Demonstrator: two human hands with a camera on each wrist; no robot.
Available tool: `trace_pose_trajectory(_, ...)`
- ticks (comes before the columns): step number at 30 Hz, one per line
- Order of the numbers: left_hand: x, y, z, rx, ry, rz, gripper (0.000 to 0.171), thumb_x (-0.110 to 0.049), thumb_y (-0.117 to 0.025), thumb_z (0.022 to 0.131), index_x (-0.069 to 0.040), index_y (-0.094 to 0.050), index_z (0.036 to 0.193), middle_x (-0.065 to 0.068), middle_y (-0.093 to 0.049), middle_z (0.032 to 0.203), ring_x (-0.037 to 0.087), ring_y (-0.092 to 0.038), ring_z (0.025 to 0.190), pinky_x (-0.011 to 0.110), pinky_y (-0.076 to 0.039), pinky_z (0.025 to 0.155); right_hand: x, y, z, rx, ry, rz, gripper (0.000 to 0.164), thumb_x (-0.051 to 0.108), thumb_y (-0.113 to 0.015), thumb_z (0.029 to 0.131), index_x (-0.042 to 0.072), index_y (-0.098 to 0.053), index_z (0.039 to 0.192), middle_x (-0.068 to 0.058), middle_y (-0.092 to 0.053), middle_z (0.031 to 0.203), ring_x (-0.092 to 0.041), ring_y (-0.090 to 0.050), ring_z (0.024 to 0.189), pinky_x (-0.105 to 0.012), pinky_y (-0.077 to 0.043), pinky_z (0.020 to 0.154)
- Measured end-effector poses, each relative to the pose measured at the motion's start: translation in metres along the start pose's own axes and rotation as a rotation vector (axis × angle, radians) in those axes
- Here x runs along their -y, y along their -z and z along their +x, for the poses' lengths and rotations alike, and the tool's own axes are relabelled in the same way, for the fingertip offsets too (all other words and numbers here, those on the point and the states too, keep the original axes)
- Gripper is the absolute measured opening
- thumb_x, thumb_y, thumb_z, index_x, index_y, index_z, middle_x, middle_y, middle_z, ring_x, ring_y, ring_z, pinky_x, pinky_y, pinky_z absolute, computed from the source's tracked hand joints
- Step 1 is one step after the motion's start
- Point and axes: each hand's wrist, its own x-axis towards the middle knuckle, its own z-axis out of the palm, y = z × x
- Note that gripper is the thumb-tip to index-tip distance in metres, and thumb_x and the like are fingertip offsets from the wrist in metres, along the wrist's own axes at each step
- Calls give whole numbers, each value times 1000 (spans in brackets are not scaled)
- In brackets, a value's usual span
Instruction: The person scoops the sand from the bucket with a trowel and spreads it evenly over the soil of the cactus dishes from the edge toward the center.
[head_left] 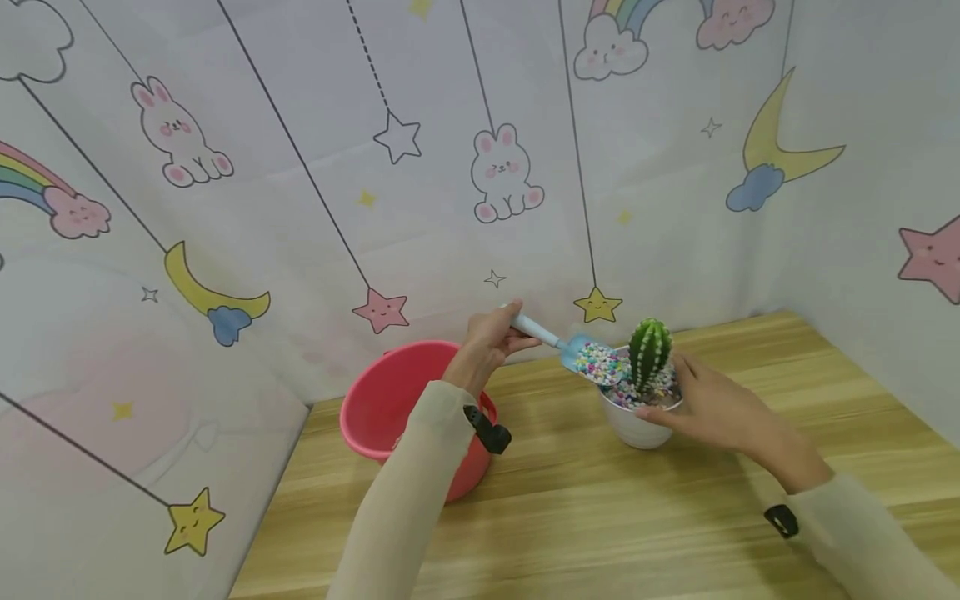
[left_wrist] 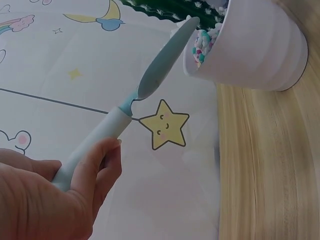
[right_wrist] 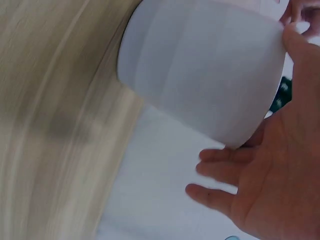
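Note:
My left hand (head_left: pixel 491 337) grips the pale handle of a small light-blue trowel (head_left: pixel 572 352). Colourful pebbles (head_left: pixel 598 363) lie heaped on the blade, which reaches over the left rim of a white flowerpot (head_left: pixel 636 427). A green cactus (head_left: pixel 650 354) stands upright in that pot, with more coloured pebbles around its base. On the pot's right side, my right hand (head_left: pixel 720 408) holds the rim, thumb at the front and fingers behind. The right wrist view shows the thumb (right_wrist: pixel 295 42) at the rim and several fingers stretched out past the pot wall.
A red bucket (head_left: pixel 358 437) stands on the wooden table (head_left: pixel 555 517) at the left, partly behind my left forearm. Dark wrist straps show at both cuffs. A printed cloth wall (head_left: pixel 442 250) with stars, rabbits and moons borders the table behind and at the sides.

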Motion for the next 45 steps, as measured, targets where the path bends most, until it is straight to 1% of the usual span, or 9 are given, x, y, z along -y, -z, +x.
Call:
trace_pose_trajectory(5, 1, -2, -2, 5, -10, 17, 37, -28, -68, 104, 5, -62, 119, 16, -73, 90, 33, -81, 94, 34, -68, 68, 5, 4, -4, 10, -25, 49, 121, 75, -60, 94, -21, -22, 155, -47, -31, 157, -63, -46, 138, -71, -53, 103)
trace_pose_trajectory(10, 2, -5, -4, 12, -34, 11, 36, -27, -68, 104, 5, -59, 118, 16, -73, 88, 38, -76, 106, 39, -68, 76, -4, 6, -5, 16, 25, 210, 117, 61, -71, 94, -10, -8, 164, -42, -20, 165, -64, -29, 149, -76, -34, 118)
trace_pose_trajectory(13, 3, -7, -4, 18, -46, 1, 36, -25, -68, 104, 6, -57, 120, 17, -72, 86, 40, -75, 107, 44, -67, 85, -8, 3, -6, 12, 13, 202, 118, 64, -70, 93, -6, -7, 166, -39, -17, 168, -63, -28, 150, -77, -32, 119)
trace_pose_trajectory(16, 2, -8, -4, 25, -43, 9, 38, -25, -69, 103, 5, -55, 122, 17, -73, 89, 39, -75, 108, 47, -65, 92, -6, -2, -6, -1, -21, 147, 119, 70, -66, 93, -11, -12, 163, -41, -21, 165, -64, -33, 147, -76, -37, 116)
trace_pose_trajectory(20, 2, -8, -7, 18, -52, 27, 39, -25, -69, 103, 6, -55, 122, 21, -75, 96, 38, -76, 105, 45, -66, 88, 1, -7, -6, -20, -45, 72, 123, 75, -60, 93, -21, -18, 157, -47, -25, 160, -65, -38, 142, -73, -42, 114)
trace_pose_trajectory(28, 4, -9, -8, 6, -70, 35, 35, -25, -70, 103, 5, -57, 116, 19, -75, 90, 37, -79, 98, 40, -68, 79, 4, -4, -9, 11, -46, 212, 124, 63, -67, 96, -18, 2, 160, -48, -5, 164, -70, -21, 147, -79, -28, 119)
trace_pose_trajectory(33, 5, -12, -9, 7, -84, 51, 35, -26, -71, 102, 4, -58, 115, 14, -73, 84, 30, -82, 85, 42, -67, 85, 6, -6, -9, -10, -34, 182, 119, 64, -64, 97, -19, -6, 159, -48, -18, 162, -68, -31, 144, -76, -36, 116)
trace_pose_trajectory(38, 4, -12, -10, 6, -92, 61, 35, -27, -70, 103, 4, -59, 114, 13, -72, 81, 23, -81, 70, 37, -68, 77, 9, -6, -8, -37, -12, 175, 117, 63, -68, 95, -20, -15, 157, -48, -31, 154, -67, -41, 139, -75, -43, 111)
trace_pose_trajectory(45, 4, -10, -13, 7, -98, 84, 33, -29, -71, 102, 3, -62, 106, 11, -72, 79, 21, -80, 69, 36, -67, 76, 4, -6, -8, -82, 48, 277, 98, 52, -77, 94, -3, -24, 155, -34, -44, 146, -58, -46, 138, -76, -42, 112)
